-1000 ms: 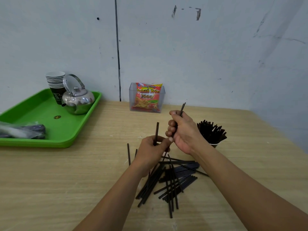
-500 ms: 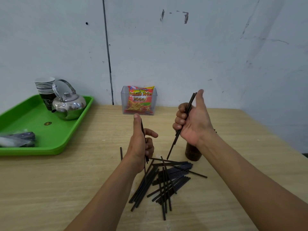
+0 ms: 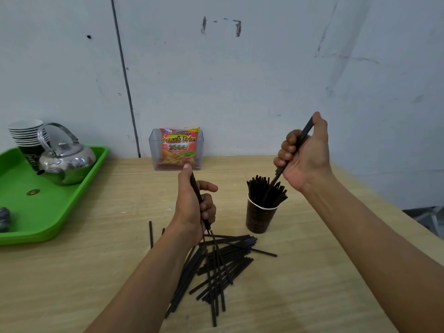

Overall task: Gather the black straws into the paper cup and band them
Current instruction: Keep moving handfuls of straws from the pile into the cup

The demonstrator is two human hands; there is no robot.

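1. Left hand (image 3: 194, 207): raised over the loose pile with the thumb pointing up and the index finger out. The other fingers curl round one thin black plastic straw (image 3: 195, 186), held nearly upright.
2. Right hand (image 3: 305, 155): raised further right, its fingers curled round a second black straw (image 3: 303, 137). This straw is tilted, and its lower end sits among the standing straws (image 3: 260, 188).
3. Dark brown paper cup with a white rim (image 3: 258, 218): upright on the pale wooden tabletop (image 3: 96, 272), between the two hands. The standing straws fan out above its rim.
4. Pile of loose black straws (image 3: 225, 265): criss-crossed on the tabletop just near of the cup, partly under the left forearm.
5. Open room: bare tabletop lies between the pile and the green plastic tray (image 3: 21, 212) at the left.
6. On the tray: a steel kettle (image 3: 68, 162) and a stack of paper cups (image 3: 25, 135).
7. Far edge: a clear plastic box with a snack packet (image 3: 177, 150) stands by the wall.
8. Right side: the tabletop's right edge runs near the right forearm.
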